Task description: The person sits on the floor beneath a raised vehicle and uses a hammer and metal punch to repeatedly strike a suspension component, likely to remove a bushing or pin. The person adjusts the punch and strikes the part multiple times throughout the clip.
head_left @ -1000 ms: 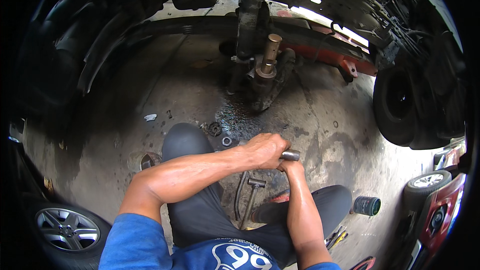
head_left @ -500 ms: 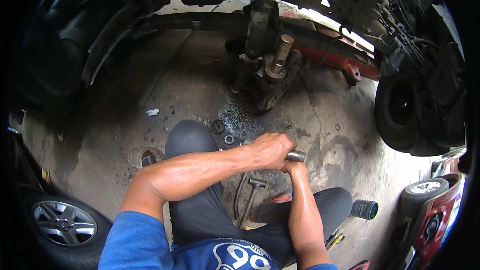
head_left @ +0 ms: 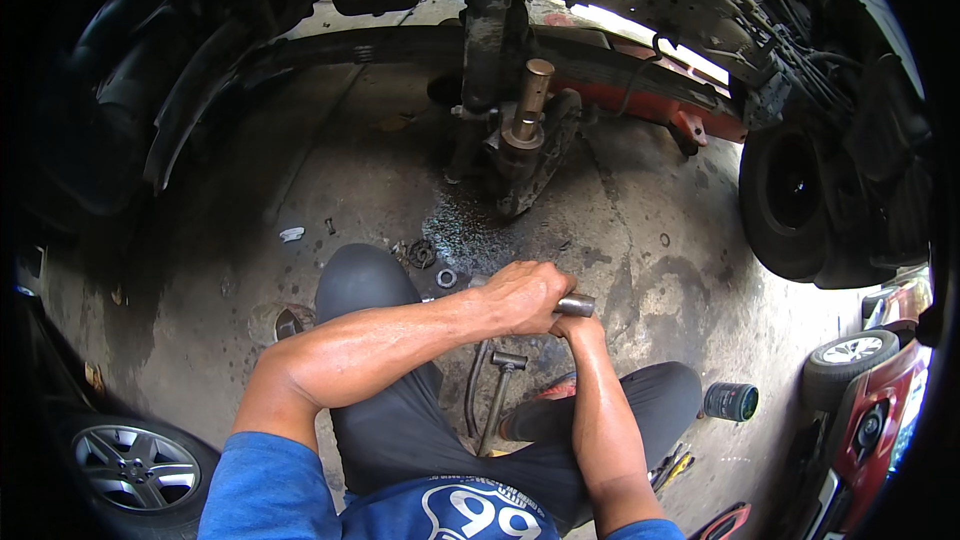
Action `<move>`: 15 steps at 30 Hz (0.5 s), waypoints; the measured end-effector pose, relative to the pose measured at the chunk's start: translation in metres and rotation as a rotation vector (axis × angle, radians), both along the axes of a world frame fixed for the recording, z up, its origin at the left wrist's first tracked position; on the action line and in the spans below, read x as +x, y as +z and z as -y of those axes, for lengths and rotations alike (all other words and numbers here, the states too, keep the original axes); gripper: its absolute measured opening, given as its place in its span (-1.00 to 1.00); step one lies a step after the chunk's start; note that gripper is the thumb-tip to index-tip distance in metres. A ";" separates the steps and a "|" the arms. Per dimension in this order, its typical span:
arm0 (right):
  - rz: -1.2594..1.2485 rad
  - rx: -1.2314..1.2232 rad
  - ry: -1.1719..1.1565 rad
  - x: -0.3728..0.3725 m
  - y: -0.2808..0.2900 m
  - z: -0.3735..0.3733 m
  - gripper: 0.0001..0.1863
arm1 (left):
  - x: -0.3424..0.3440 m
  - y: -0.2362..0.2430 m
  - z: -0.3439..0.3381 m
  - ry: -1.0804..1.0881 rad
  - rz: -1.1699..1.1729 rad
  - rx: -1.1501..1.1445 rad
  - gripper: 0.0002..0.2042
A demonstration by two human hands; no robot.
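Note:
Both my arms meet in front of my knees. My left hand point(head_left: 530, 297) is closed in a fist around a thick metal bar point(head_left: 575, 305). One rounded end of the bar sticks out to the right of that fist, and a bit of grey metal shows on its left. Just under the protruding end, my right hand point(head_left: 578, 327) is closed against the bar; most of its fingers are hidden. Between my legs a T-shaped steel tool point(head_left: 506, 370) lies beside a bent metal rod point(head_left: 476, 385). Beyond my left knee are a metal ring point(head_left: 446, 278) and a dark toothed part point(head_left: 421, 254).
Ahead, a wheel hub with a bronze-coloured spindle point(head_left: 532, 100) hangs from a strut point(head_left: 490, 25). Wet floor point(head_left: 465, 230) lies below it. A dark jar point(head_left: 730, 402) stands right of my knee, a cup point(head_left: 288, 322) at left. A loose wheel point(head_left: 137, 467) is at lower left.
The view has shifted slightly, so the hub and strut sit farther left. My two hands keep their grip on the bar, at nearly the same place before me.

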State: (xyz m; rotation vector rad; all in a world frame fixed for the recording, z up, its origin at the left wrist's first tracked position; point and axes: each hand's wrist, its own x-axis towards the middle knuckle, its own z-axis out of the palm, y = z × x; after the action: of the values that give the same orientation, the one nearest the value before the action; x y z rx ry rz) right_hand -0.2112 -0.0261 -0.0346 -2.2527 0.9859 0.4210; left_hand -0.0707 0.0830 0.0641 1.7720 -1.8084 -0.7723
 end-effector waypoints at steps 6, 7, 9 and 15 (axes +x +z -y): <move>0.001 0.006 -0.005 0.002 -0.002 0.002 -0.65 | 0.001 0.001 0.000 -0.005 -0.006 0.026 -0.67; 0.001 0.004 -0.005 0.002 -0.002 0.002 -0.65 | 0.001 0.001 0.000 -0.006 0.000 0.025 -0.68; 0.005 0.007 -0.007 0.002 -0.003 0.002 -0.65 | 0.000 0.001 0.000 -0.009 0.005 0.018 -0.68; 0.013 0.012 -0.017 0.001 -0.002 0.002 -0.66 | -0.001 0.000 0.000 -0.009 0.002 0.016 -0.67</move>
State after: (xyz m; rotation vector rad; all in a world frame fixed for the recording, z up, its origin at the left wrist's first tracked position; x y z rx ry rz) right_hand -0.2104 -0.0276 -0.0367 -2.2319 0.9932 0.4033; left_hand -0.0713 0.0831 0.0643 1.7763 -1.8173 -0.7905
